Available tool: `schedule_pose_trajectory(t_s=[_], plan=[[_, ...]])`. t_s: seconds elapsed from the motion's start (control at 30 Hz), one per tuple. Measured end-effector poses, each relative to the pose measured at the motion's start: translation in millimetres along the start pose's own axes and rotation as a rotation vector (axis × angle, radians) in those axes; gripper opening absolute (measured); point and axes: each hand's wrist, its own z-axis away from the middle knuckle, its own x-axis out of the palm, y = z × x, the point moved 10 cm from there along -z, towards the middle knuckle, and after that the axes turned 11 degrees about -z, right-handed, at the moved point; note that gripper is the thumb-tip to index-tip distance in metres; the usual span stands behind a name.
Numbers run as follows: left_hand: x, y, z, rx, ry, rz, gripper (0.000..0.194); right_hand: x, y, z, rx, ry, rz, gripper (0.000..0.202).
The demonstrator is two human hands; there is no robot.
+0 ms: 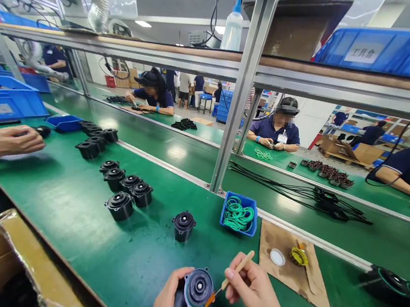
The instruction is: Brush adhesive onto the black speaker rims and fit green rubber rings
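At the bottom centre my left hand [170,301] is closed around a round black motor housing [199,288], tilted with its top face toward me. A green ring shows along part of its rim. My right hand [248,286] grips a small brush [238,270] by its wooden handle. The brush's orange tip touches the lower right edge of the housing's face. Beyond my hands, one similar black housing [183,225] stands upright on the green table [71,207]. Behind it a blue bin [253,229] holds green rubber rings [237,214].
A stained cardboard sheet [318,282] bears a white lid [277,257] and a yellow-rimmed pot [299,256]. Several black housings [119,205] stand left, others [390,286] at the right edge. A metal post [235,102] rises behind the bin. A co-worker's hands [16,140] work at left.
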Motion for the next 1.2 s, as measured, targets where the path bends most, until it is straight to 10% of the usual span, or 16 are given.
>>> schedule_pose_trajectory(t_s=[1.2], plan=[[-3.8,8.8,-3.1,-0.045,-0.044,0.008,0.053,8.6,-52.7,13.8,-0.352,0.018,0.427,0.044]])
